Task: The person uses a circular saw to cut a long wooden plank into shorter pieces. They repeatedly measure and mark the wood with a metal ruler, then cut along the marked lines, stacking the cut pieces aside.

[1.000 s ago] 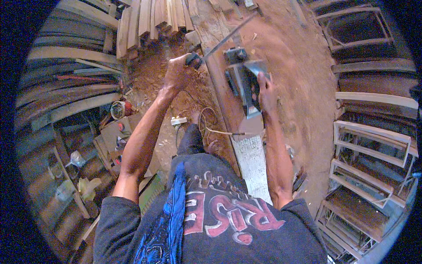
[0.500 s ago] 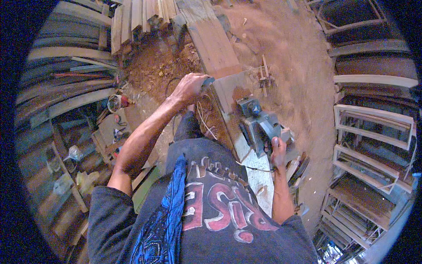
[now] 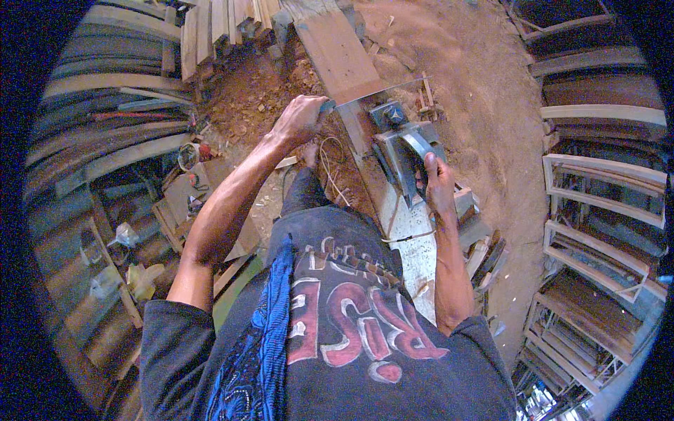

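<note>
My left hand (image 3: 302, 118) is closed round the teal handle of a straight-bladed tool that resembles a try square (image 3: 379, 91). Its thin metal blade reaches right, across a long wooden board (image 3: 335, 59) and past its edge. My right hand (image 3: 438, 184) grips a dark corded power tool (image 3: 407, 158) by its handle; its exact kind is unclear. That tool is tilted over the board's near right side, and whether it touches the wood is hidden. Below it lies a white, paint-spattered plank (image 3: 404, 228). A cord (image 3: 404, 239) runs by my right wrist.
Stacked timber (image 3: 221, 31) stands at the far left, above a heap of brown shavings (image 3: 246, 102). Pale wooden frames (image 3: 604, 189) line the right side. Lumber racks (image 3: 119, 147) and a small bucket (image 3: 189, 157) are on the left. A loose cable (image 3: 330, 165) hangs beside the board.
Both hands have moved farther forward, the left with the square and the right with the power tool. The square's blade now shows as a thin line reaching beyond the board.
</note>
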Motion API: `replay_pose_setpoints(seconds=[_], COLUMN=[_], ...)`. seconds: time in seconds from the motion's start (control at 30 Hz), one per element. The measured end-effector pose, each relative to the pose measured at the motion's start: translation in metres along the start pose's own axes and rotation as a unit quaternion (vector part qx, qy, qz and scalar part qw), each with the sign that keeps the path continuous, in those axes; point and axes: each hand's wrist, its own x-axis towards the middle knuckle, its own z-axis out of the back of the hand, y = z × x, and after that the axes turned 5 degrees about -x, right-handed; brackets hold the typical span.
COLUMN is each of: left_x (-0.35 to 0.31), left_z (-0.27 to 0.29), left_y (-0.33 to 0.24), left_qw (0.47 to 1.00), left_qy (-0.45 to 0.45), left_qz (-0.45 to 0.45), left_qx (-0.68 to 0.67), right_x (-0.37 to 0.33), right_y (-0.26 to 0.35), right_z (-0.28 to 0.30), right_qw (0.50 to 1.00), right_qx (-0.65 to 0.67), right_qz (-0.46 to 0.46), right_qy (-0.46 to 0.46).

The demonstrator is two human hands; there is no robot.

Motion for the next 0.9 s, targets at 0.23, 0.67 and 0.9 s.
replay_pose_setpoints(seconds=[0.23, 0.67, 0.9], left_x=[-0.004, -0.073, -0.076], left_z=[-0.006, 0.027, 0.028], left_y=[-0.001, 0.02, 0.008], left_qw=[1.0, 0.939, 0.928], left_qy=[-0.025, -0.288, -0.33], left_qz=[-0.01, 0.17, 0.113], left_qx=[-0.011, -0.086, -0.131], right_x=[0.004, 0.187, 0.197], right_y=[0.002, 0.124, 0.153], right_z=[-0.001, -0.096, -0.104], right_qw=[1.0, 0.971, 0.985], right_qx=[0.016, -0.139, -0.106], right_qz=[0.016, 0.187, 0.133], right_qy=[0.001, -0.046, 0.024])
